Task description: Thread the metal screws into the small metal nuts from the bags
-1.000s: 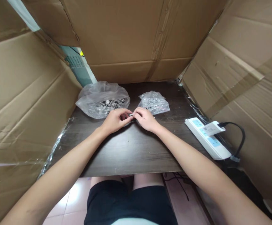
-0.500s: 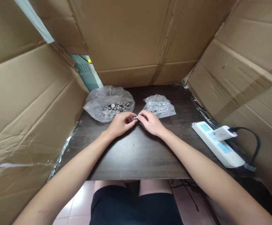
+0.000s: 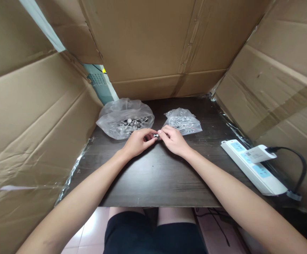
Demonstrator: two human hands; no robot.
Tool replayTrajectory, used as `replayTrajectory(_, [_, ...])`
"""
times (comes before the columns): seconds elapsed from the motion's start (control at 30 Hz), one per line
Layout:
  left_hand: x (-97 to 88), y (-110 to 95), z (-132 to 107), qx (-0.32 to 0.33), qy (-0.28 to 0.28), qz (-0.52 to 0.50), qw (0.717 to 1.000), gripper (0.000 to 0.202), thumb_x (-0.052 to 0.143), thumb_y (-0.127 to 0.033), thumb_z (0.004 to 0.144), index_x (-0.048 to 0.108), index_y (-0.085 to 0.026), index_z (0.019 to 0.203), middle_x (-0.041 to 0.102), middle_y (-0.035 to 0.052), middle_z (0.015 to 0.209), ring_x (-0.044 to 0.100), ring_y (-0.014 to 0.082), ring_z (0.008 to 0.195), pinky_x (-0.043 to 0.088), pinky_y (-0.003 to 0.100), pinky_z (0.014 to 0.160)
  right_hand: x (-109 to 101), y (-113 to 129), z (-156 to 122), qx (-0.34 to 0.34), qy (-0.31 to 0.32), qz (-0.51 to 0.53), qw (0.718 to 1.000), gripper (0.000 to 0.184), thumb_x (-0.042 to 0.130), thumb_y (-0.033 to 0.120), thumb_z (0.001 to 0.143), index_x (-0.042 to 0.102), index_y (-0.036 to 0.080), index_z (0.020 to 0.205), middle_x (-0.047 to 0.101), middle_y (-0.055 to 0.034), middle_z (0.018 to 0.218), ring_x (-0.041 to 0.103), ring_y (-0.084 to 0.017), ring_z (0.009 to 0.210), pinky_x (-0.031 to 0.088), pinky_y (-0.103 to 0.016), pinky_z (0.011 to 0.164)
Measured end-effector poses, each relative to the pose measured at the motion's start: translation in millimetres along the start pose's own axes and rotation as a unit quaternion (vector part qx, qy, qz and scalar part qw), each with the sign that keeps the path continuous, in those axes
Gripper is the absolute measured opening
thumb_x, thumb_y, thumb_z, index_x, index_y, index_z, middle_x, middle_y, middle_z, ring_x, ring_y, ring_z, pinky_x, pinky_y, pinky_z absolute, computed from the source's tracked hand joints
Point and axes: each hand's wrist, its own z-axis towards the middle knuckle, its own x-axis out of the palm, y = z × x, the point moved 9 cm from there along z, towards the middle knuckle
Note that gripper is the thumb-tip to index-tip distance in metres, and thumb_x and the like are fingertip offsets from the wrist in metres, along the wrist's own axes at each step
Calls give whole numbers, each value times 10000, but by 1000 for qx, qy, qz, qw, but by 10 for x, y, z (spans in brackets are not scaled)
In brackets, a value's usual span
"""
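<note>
Between my two hands is a small shiny metal bolt [image 3: 155, 135], partly covered by fingertips. My left hand [image 3: 140, 141] pinches one end with thumb and fingers. At the other end, the thumb and fingers of my right hand [image 3: 172, 138] are closed on it. Just beyond my left hand lies an open clear plastic bag [image 3: 109, 121] with several metal bolts [image 3: 134, 122] inside. A smaller clear bag [image 3: 186, 123] of small shiny parts, too fine to make out, lies just behind my right hand.
A dark wooden table [image 3: 153, 180] carries everything. On the right a white power strip [image 3: 271, 181] has a white adapter [image 3: 258, 154] with a black cable [image 3: 303, 158]. Cardboard walls [image 3: 153, 42] stand at the left, back and right.
The view has shifted slightly, so everything sits a little more right and lower. Both hands keep their pinch on the bolt, with fingertips only slightly moved.
</note>
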Motion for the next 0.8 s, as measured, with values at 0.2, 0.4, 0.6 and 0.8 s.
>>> replayTrajectory(0.2, [-19,1,5,-2,-2,-1,1000,187,667,-291,920,717,-173,1057,705,26,829,642,134,706,519,234,645,2,-10,2,5,-3,4,1000,189,572,216,913,579,188,726,566,-20,779,510,-148,704,404,-296,678])
replayTrajectory(0.4, [-39,-27,3,11,-6,11,1000,167,671,-282,921,720,-167,1031,686,21,820,630,126,708,509,228,654,20,-9,1,-2,0,11,1000,141,578,209,897,603,182,760,577,-28,819,519,-144,702,409,-291,663])
replayTrajectory(0.6, [-39,-10,-4,7,-13,9,1000,184,668,-280,923,712,-172,1065,687,28,830,636,136,718,507,230,633,30,-11,6,6,7,16,1000,233,546,248,952,586,182,731,559,-25,793,517,-149,721,403,-299,690])
replayTrajectory(0.8, [-37,-16,-7,8,-16,6,1000,183,668,-285,925,714,-175,1064,687,25,825,632,138,717,509,237,644,13,2,4,2,6,6,1000,291,514,281,989,580,186,722,550,-25,767,521,-160,738,402,-313,715])
